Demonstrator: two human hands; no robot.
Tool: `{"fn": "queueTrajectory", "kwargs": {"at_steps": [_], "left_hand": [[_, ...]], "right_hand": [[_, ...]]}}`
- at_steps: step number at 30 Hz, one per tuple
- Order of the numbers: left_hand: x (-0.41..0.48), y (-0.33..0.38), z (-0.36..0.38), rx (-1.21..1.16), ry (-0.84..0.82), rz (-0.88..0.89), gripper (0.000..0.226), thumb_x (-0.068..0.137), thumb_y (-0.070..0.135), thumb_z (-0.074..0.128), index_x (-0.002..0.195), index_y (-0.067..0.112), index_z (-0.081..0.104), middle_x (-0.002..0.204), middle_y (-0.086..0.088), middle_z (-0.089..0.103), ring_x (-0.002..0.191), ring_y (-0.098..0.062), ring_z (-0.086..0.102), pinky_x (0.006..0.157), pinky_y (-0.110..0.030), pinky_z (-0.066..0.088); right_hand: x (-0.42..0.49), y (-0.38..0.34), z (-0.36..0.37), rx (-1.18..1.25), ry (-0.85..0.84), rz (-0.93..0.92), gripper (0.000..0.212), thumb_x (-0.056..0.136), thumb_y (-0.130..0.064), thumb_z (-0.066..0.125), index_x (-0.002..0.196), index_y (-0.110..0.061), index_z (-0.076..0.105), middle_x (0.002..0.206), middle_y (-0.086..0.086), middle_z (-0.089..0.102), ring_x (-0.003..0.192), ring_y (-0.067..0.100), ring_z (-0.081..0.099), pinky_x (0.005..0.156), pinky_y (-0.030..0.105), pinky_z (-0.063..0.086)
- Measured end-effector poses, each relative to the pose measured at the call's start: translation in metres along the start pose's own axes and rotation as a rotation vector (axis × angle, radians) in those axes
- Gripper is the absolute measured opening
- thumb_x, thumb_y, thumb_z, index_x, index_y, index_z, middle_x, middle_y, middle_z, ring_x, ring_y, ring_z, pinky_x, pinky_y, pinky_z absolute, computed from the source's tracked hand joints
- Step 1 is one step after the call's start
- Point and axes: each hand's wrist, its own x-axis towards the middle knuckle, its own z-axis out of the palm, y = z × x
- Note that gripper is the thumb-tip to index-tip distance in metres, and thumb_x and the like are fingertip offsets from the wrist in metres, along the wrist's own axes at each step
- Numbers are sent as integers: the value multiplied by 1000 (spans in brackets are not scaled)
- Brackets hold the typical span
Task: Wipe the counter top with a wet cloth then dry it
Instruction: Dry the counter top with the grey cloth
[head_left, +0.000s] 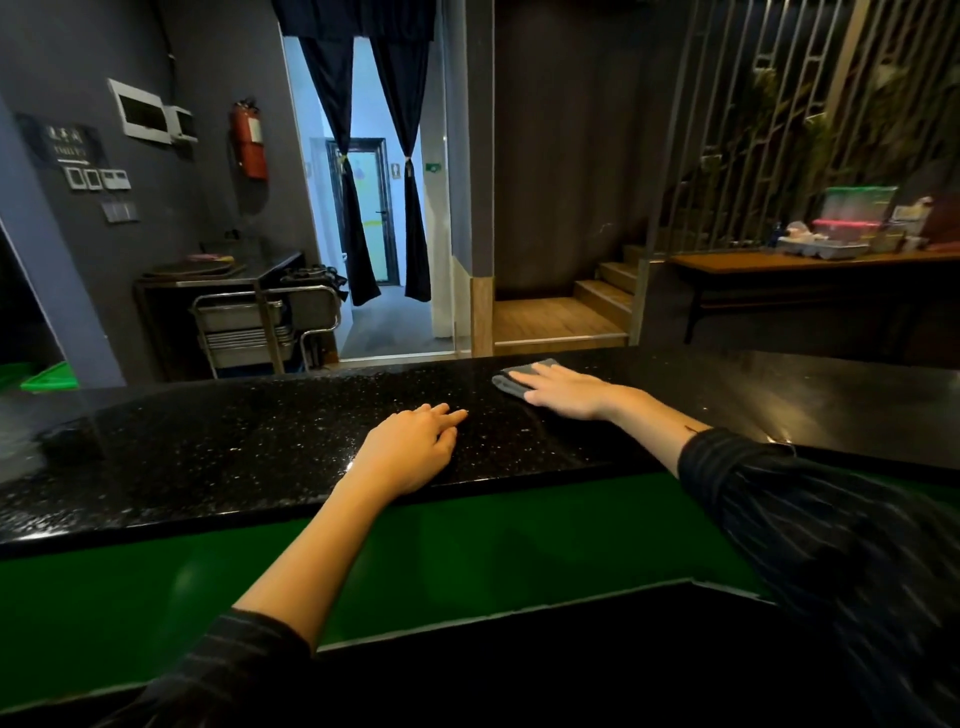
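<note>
The right hand (563, 389) lay flat, fingers spread, pressing a folded grey cloth (514, 378) onto the black speckled worktop (260, 447) near its far edge, clamping nothing, only bearing down. The left hand (410, 452) rested open and empty on the stone at the near edge, bracing. This looked like a wiping pass; whether wet or drying, I could not tell. The next move probably called for sweeping the cloth sideways along the unwiped stretch under steady pressure.
</note>
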Motion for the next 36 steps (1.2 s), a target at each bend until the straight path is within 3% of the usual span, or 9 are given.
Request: {"fn": "queueTrajectory", "kwargs": {"at_steps": [5, 9, 13, 17, 21, 25, 29, 32, 36], "left_hand": [[-5, 6, -5, -21, 69, -37, 43, 97, 30, 35, 139, 34, 43, 149, 3, 41, 133, -23, 44, 103, -41, 40], [-13, 7, -8, -27, 169, -71, 38, 92, 29, 43, 127, 31, 59, 123, -5, 65, 104, -25, 63, 85, -38, 51], [-35, 2, -11, 11, 205, -35, 36, 90, 28, 46, 122, 28, 63, 115, -3, 69, 98, -23, 65, 82, -36, 53], [-66, -23, -9, 0, 175, 29, 38, 94, 32, 45, 129, 26, 57, 131, 0, 61, 120, -19, 56, 100, -39, 47], [-90, -41, -8, -2, 174, 27, 41, 97, 36, 41, 135, 26, 50, 142, -2, 51, 133, -17, 44, 110, -37, 37], [-101, -42, -4, -40, 211, 44, 41, 98, 33, 41, 137, 23, 48, 145, -3, 47, 136, -17, 40, 113, -33, 30], [-116, -50, -3, -12, 239, 57, 41, 98, 32, 40, 139, 27, 45, 148, -1, 43, 140, -17, 35, 116, -40, 24], [-130, -69, -1, 44, 179, 29, 46, 99, 36, 35, 145, 38, 30, 155, 5, 30, 145, -15, 22, 118, -49, 11], [-131, -76, 5, 70, 153, 9, 53, 99, 41, 33, 148, 39, 13, 158, 11, 18, 147, -11, 11, 118, -46, 5]], "right_hand": [[-3, -22, 1, -14, 27, 127, 53, 102, -48, 18, 152, -40, 4, 164, 4, -2, 151, 26, -2, 118, 52, 2], [-27, -61, 20, -59, 32, -40, 54, 101, -44, 21, 152, -40, 6, 164, 4, 2, 151, 24, 0, 117, 53, 6], [-47, -36, 29, -49, 40, -141, 55, 102, -38, 27, 153, -34, 8, 163, 4, 4, 151, 25, 2, 119, 54, 9], [-49, -11, 19, 11, 58, 115, 55, 100, -46, 23, 153, -36, 10, 164, 4, 4, 150, 28, 4, 119, 53, 9], [-56, -69, 26, -3, 170, 260, 58, 99, -52, 16, 153, -34, 11, 163, 10, 7, 149, 33, 6, 116, 54, 9], [-65, -142, 50, -66, 156, -32, 56, 99, -48, 15, 153, -35, 13, 162, 8, 13, 149, 29, 11, 116, 55, 15], [-66, -131, 44, -70, 25, -255, 55, 102, -39, 27, 153, -34, 9, 163, 6, 8, 150, 26, 8, 119, 53, 12], [-52, -97, 31, -1, 10, -71, 55, 101, -42, 25, 153, -37, 8, 163, 5, 5, 150, 28, 6, 119, 53, 10], [-41, -119, 35, -26, 106, 214, 57, 100, -48, 18, 154, -34, 6, 163, 10, 2, 149, 33, 4, 118, 55, 7]]}}
